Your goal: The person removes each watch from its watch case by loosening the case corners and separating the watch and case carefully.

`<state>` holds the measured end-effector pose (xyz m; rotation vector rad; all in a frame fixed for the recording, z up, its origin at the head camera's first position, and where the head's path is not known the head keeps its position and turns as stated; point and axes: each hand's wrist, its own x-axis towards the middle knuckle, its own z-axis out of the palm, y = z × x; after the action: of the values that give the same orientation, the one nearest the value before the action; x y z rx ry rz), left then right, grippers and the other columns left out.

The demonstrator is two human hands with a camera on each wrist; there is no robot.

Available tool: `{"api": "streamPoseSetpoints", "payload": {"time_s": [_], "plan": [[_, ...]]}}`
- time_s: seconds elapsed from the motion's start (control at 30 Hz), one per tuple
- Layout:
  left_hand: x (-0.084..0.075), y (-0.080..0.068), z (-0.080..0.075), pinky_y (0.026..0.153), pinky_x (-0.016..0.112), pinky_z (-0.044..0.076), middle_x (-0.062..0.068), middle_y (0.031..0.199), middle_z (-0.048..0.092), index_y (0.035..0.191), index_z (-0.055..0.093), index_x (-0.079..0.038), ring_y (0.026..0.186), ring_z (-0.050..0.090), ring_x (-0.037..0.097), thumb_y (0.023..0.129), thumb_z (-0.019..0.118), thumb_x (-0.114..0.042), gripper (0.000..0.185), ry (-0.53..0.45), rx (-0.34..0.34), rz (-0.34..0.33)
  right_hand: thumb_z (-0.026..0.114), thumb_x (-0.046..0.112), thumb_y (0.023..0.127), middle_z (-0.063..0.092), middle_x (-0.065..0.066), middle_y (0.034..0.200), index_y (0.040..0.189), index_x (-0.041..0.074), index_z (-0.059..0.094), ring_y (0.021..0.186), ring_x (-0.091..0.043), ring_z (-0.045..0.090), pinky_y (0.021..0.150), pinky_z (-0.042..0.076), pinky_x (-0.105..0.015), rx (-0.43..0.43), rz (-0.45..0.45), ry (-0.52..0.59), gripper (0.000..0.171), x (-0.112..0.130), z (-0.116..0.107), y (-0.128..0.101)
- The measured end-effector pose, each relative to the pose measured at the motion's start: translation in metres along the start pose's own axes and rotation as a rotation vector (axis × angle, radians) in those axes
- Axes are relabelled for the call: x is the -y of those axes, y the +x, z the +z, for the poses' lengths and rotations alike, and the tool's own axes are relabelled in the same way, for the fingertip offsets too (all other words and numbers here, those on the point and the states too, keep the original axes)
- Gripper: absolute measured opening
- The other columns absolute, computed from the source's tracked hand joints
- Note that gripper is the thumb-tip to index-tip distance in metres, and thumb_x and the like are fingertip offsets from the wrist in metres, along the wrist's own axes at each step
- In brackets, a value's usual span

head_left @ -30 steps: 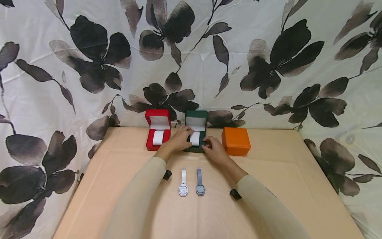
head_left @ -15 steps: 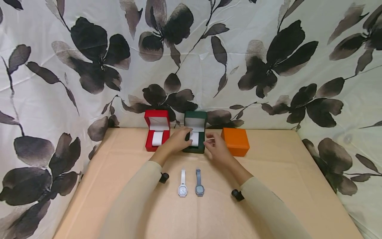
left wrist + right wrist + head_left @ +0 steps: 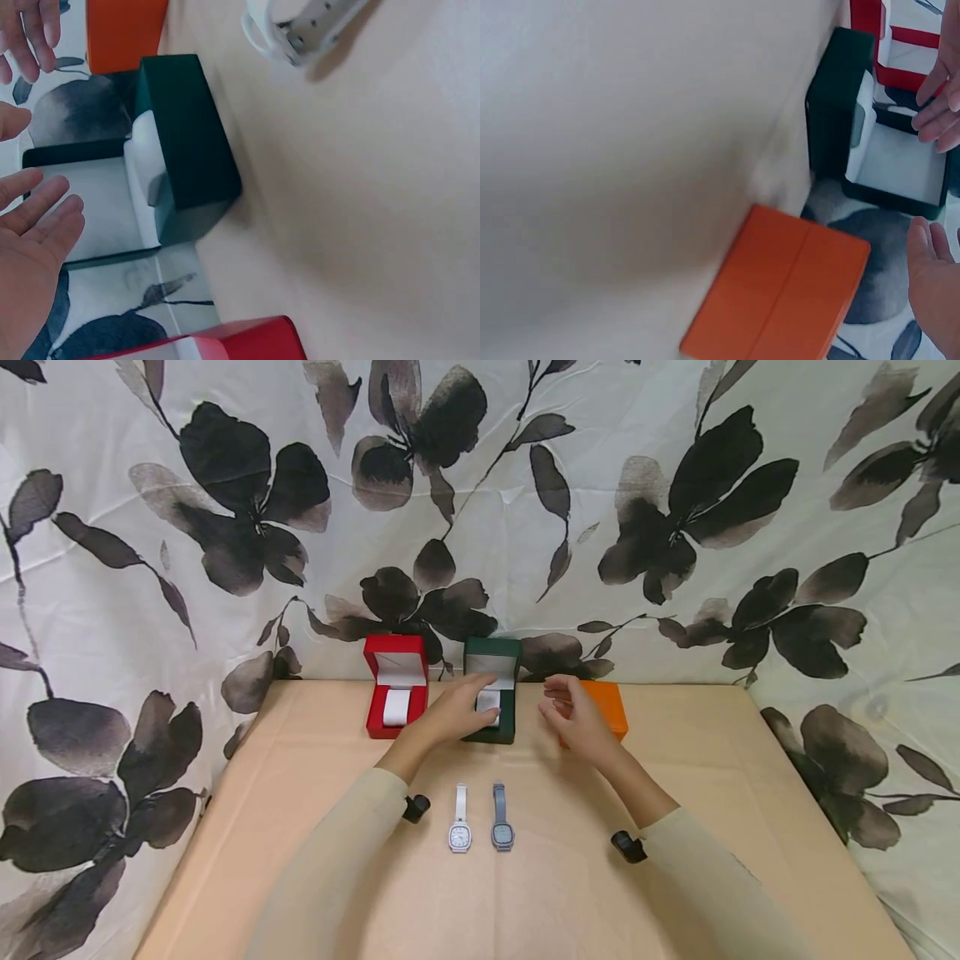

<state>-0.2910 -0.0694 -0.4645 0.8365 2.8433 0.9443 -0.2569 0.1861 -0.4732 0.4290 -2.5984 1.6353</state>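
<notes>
Left hand (image 3: 459, 713): reaches to the open green box (image 3: 491, 714); fingers (image 3: 480, 700) straight and relaxed, lying at the white cushion (image 3: 488, 702) inside; grasping nothing; whether they touch the cushion cannot be told from the wrist view.
Right hand (image 3: 579, 721): raised over the surface (image 3: 675, 760), in front of the orange box (image 3: 606, 708); fingers loosely curved, released, holding nothing; apart from both boxes.
Green box: stands at the back of the surface, middle of three; lid upright, pale lining showing; base dark green; white cushion seated in the base.
Red box (image 3: 396, 687): just left of the green box; lid upright; its own white cushion (image 3: 397, 707) inside; untouched.
Orange box: right of the green box, closed; partly hidden by the right hand in the head view; its seam and flat top plain in the right wrist view.
White watch (image 3: 460, 821): lies flat on the surface, near edge side, strap pointing toward the boxes; just beside the grey watch.
Grey watch (image 3: 502, 819): lies flat to the right of the white watch, parallel to it; well apart from the boxes.
Sleeves: cream, on both forearms; a small black device at each wrist.
Surface: covered in a peach cloth.
Backdrop (image 3: 225, 527): pale fabric with large dark flowers and leaves, hung behind and to both sides.
</notes>
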Motion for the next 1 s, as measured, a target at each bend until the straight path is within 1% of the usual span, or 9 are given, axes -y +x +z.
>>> {"api": "streamPoseSetpoints", "payload": {"time_s": [0.17, 0.23, 0.37, 0.43, 0.53, 0.63, 0.77, 0.87, 1.0], "plan": [[-0.01, -0.004, 0.001, 0.117, 0.051, 0.043, 0.012, 0.156, 0.051, 0.152, 0.049, -0.009, 0.144, 0.048, 0.031, 0.099, 0.067, -0.031, 0.061, -0.027, 0.005, 0.018, 0.067, 0.011, 0.1, 0.052, -0.016, 0.145, 0.144, 0.001, 0.043, 0.138, -0.034, 0.052, 0.118, 0.041, -0.048, -0.003, -0.043, -0.002, 0.05, 0.001, -0.014, -0.007], [-0.013, -0.005, 0.002, 0.118, 0.05, 0.043, 0.011, 0.157, 0.049, 0.153, 0.048, -0.011, 0.146, 0.046, 0.03, 0.1, 0.066, -0.032, 0.06, -0.025, 0.019, 0.013, 0.068, 0.012, 0.1, 0.051, -0.018, 0.147, 0.144, 0.002, 0.043, 0.139, -0.035, 0.05, 0.118, 0.04, -0.05, 0.001, -0.056, -0.034, 0.051, 0.0, -0.02, -0.01], [-0.023, -0.007, 0.007, 0.119, 0.049, 0.042, 0.011, 0.159, 0.047, 0.154, 0.047, -0.011, 0.148, 0.044, 0.03, 0.1, 0.066, -0.033, 0.061, -0.012, 0.053, 0.019, 0.07, 0.017, 0.099, 0.052, -0.02, 0.147, 0.147, 0.006, 0.044, 0.134, -0.039, 0.053, 0.114, 0.044, -0.057, -0.001, -0.076, -0.152, 0.055, -0.002, -0.033, -0.018], [-0.029, -0.007, 0.011, 0.119, 0.048, 0.041, 0.011, 0.159, 0.047, 0.155, 0.046, -0.01, 0.148, 0.044, 0.03, 0.1, 0.066, -0.033, 0.063, -0.008, 0.072, 0.028, 0.071, 0.02, 0.098, 0.053, -0.02, 0.147, 0.149, 0.008, 0.044, 0.132, -0.04, 0.054, 0.113, 0.044, -0.061, -0.004, -0.095, -0.225, 0.059, -0.003, -0.04, -0.022], [-0.038, -0.008, 0.016, 0.119, 0.046, 0.042, 0.012, 0.159, 0.047, 0.155, 0.045, -0.008, 0.147, 0.046, 0.03, 0.1, 0.067, -0.035, 0.065, -0.005, 0.093, 0.041, 0.074, 0.025, 0.096, 0.051, -0.018, 0.152, 0.153, 0.01, 0.043, 0.137, -0.042, 0.05, 0.114, 0.039, -0.065, 0.005, -0.127, -0.321, 0.066, -0.004, -0.05, -0.024], [-0.044, -0.008, 0.022, 0.12, 0.044, 0.04, 0.011, 0.159, 0.048, 0.155, 0.045, -0.008, 0.147, 0.046, 0.028, 0.099, 0.068, -0.039, 0.068, 0.006, 0.104, 0.05, 0.076, 0.03, 0.094, 0.042, -0.015, 0.16, 0.156, 0.013, 0.041, 0.147, -0.043, 0.039, 0.117, 0.031, -0.07, 0.035, -0.132, -0.388, 0.073, -0.007, -0.059, -0.025], [-0.05, -0.007, 0.032, 0.12, 0.043, 0.041, 0.007, 0.16, 0.047, 0.156, 0.045, -0.012, 0.148, 0.045, 0.026, 0.095, 0.071, -0.047, 0.075, -0.002, 0.103, 0.021, 0.078, 0.037, 0.092, 0.032, -0.011, 0.168, 0.159, 0.018, 0.038, 0.153, -0.045, 0.03, 0.116, 0.026, -0.076, 0.09, -0.112, -0.428, 0.081, -0.014, -0.071, -0.021], [-0.054, -0.008, 0.041, 0.12, 0.044, 0.041, 0.005, 0.161, 0.046, 0.158, 0.042, -0.014, 0.148, 0.044, 0.025, 0.093, 0.074, -0.049, 0.08, -0.048, 0.101, -0.016, 0.079, 0.041, 0.09, 0.026, -0.01, 0.171, 0.161, 0.02, 0.036, 0.154, -0.046, 0.025, 0.114, 0.024, -0.079, 0.123, -0.092, -0.442, 0.086, -0.02, -0.08, -0.018], [-0.061, -0.009, 0.054, 0.12, 0.044, 0.041, 0.004, 0.161, 0.046, 0.158, 0.041, -0.012, 0.147, 0.045, 0.024, 0.091, 0.076, -0.048, 0.084, -0.119, 0.09, -0.046, 0.082, 0.044, 0.086, 0.018, -0.012, 0.173, 0.163, 0.021, 0.032, 0.155, -0.048, 0.021, 0.113, 0.021, -0.081, 0.156, -0.052, -0.448, 0.095, -0.029, -0.089, -0.015]]}}
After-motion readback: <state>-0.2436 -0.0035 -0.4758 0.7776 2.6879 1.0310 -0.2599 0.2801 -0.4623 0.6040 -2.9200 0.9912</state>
